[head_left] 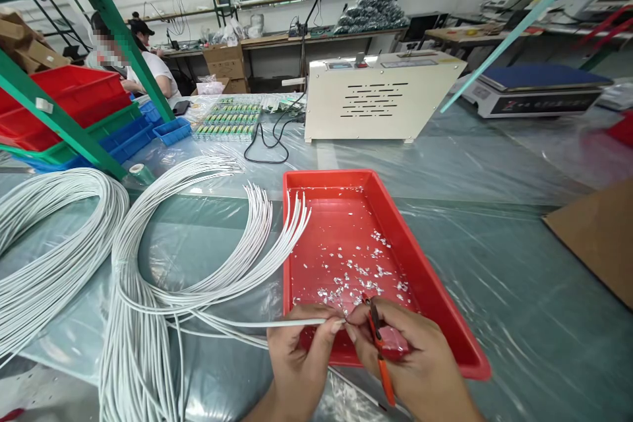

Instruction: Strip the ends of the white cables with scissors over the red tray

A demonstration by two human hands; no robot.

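My left hand (301,353) pinches a white cable (257,324) close to its end, between thumb and forefinger. My right hand (420,359) is closed around small cutters with orange handles (385,379), whose dark head points away from me. The thumb and forefinger of this hand also meet at the cable's tip, where fine detail is hidden by the fingers. Both hands are over the near edge of a red tray (420,264) strewn with small whitish scraps (363,270). The cable runs left to a large bundle of coiled white cables (133,303).
Another white cable coil (54,264) lies at far left. Red bins (74,105) are stacked behind a green frame post (131,53). Beyond the tray stand a cream machine (376,102) and a blue-topped scale (539,92). Cardboard (598,237) lies at right. Two people sit at back left.
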